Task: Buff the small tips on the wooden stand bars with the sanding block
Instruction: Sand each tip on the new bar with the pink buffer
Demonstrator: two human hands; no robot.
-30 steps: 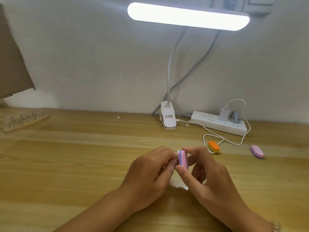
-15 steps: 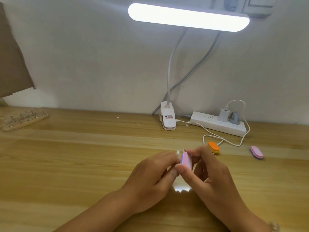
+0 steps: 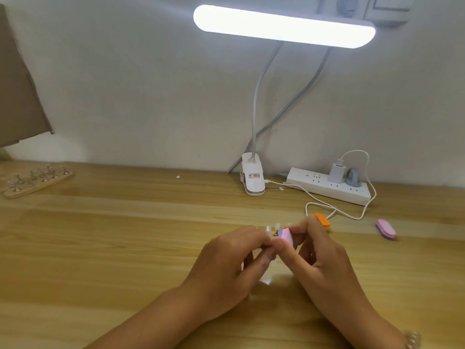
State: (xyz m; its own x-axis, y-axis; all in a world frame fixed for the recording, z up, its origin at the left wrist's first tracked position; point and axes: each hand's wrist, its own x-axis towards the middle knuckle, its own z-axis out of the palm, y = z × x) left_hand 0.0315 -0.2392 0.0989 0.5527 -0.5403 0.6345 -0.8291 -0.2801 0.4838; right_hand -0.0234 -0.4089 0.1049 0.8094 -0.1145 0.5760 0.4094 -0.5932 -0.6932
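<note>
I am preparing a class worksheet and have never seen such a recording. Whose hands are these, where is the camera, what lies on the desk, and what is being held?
There is no machine here. A person works with two bare hands, and every picture comes from one camera worn on the head. It looks forward and down, so you see roughly what the person sees. The right hand pinches a pink and purple sanding block right beside small pale tips. These stick up from the left hand, whose curled fingers hide whatever carries them. On the wooden desk, an orange block and a pink block lie to the right. A white power strip and a clip lamp sit by the wall, and a wooden stand with small pegs lies far left.
</note>
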